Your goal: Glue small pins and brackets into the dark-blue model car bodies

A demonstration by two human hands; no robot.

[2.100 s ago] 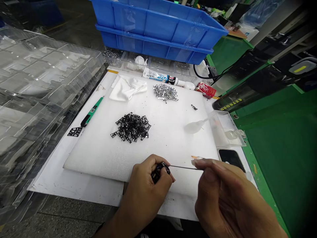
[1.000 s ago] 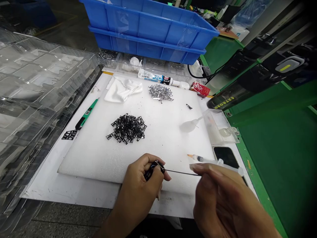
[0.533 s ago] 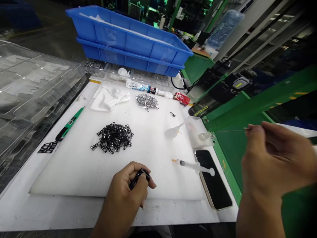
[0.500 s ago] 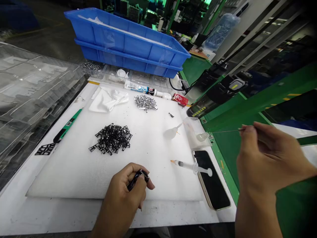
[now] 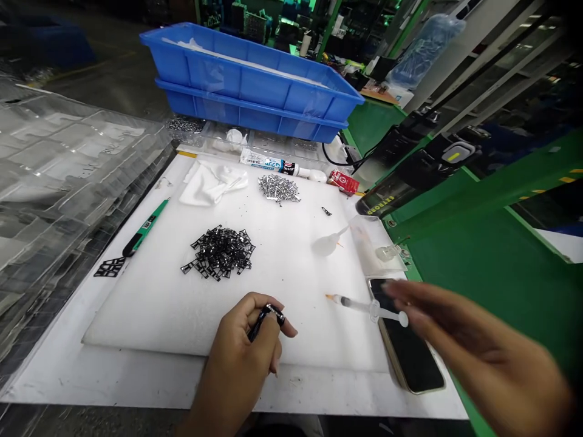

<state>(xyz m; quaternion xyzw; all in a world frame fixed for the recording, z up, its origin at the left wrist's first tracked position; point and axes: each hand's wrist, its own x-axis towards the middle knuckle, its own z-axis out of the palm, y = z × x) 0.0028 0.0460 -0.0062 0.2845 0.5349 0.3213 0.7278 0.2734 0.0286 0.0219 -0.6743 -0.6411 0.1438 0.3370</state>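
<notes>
My left hand is closed around a small glossy black curved part, above the front of the white foam pad. My right hand, blurred, has its fingers stretched out over the phone. Its fingertips are by the plunger end of a syringe with an orange tip; I see nothing held between them. A heap of small black frame-like parts lies on the pad, and a single black piece lies farther back. Behind is a pile of small silver parts.
On the pad are a white cloth and a dropper bottle. A glass bottle stands on a clear tray at right. A green cutter lies left. Glue tube, red box and blue bins line the back.
My right hand has come down and left to the syringe, and the thin metal tool is no longer seen in its fingers. My left hand keeps its grip; the whole view has shifted slightly.
</notes>
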